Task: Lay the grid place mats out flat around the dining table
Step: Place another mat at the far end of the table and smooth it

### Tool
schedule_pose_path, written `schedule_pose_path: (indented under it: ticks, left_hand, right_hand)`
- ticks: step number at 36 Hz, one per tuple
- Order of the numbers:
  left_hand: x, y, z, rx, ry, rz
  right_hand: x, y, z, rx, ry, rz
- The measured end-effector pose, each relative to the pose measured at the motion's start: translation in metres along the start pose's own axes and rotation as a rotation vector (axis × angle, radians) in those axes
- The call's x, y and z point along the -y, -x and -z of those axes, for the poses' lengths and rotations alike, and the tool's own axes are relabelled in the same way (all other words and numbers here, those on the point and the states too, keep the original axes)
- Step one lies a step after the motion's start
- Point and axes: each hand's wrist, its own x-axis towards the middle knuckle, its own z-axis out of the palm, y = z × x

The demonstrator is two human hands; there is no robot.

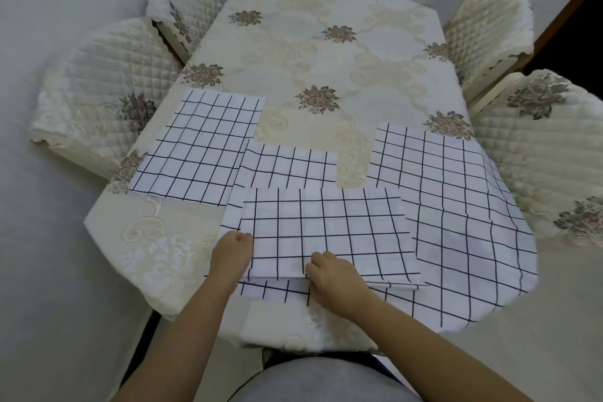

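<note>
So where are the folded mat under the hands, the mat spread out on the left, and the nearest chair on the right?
Folded mat (326,232): head view, middle of its top layer.
Left mat (199,147): head view, its centre.
Right chair (541,153): head view, quilted cover.

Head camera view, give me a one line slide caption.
Both hands, left and right, grip a folded grid mat on the dining table, others already laid.

Soft, even, fairly bright light with only faint shadows and no glare; wide-angle bending curves the edges, and detail is slightly soft throughout.
</note>
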Motion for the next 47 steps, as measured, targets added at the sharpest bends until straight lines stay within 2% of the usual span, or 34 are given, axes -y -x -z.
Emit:
schedule_pose_path:
  ticks: [5, 8, 12, 18, 21, 25, 28, 31, 35, 41, 47]
  left_hand:
    - [-0.006, -0.013, 0.024, -0.057, 0.44, 0.084]
    - [-0.005, -0.018, 0.038, 0.05, 0.616, 0.091]
    - [-0.007, -0.018, 0.034, 0.227, 0.589, 0.026]
    - [-0.024, -0.008, 0.004, 0.452, 0.594, 0.085]
    - [-0.031, -0.004, -0.007, 0.472, 0.637, 0.129]
    - [-0.036, 0.001, -0.014, 0.51, 0.662, 0.153]
    - [-0.039, 0.009, -0.014, 0.508, 0.583, 0.164]
    - [-0.029, 0.003, -0.014, 0.643, 0.647, 0.226]
    - [-0.016, -0.004, -0.021, 0.571, 0.455, 0.197]
    - [0.0, -0.011, -0.035, 0.428, 0.184, 0.181]
    - [-0.007, -0.011, -0.046, 0.334, 0.142, 0.1]
  right_hand:
    - [-0.015, -0.016, 0.042, -0.068, -0.205, -0.213]
    - [-0.027, -0.023, 0.086, -0.131, -0.376, -0.313]
    - [-0.037, -0.027, 0.141, -0.177, -0.771, -0.405]
    - [-0.046, -0.028, 0.19, -0.259, -1.628, -0.409]
    - [-0.061, -0.029, 0.19, -0.333, -1.824, -0.471]
    - [-0.09, -0.024, 0.163, -0.374, -1.872, -0.7]
    - [-0.108, -0.015, 0.134, -0.356, -1.775, -0.886]
    - [-0.119, -0.007, 0.102, -0.307, -1.652, -1.0]
    - [-0.124, -0.004, 0.07, -0.246, -1.578, -1.157]
    - [-0.122, 0.0, 0.037, -0.07, -1.383, -1.197]
    - [-0.125, 0.01, 0.026, -0.001, -1.302, -1.226]
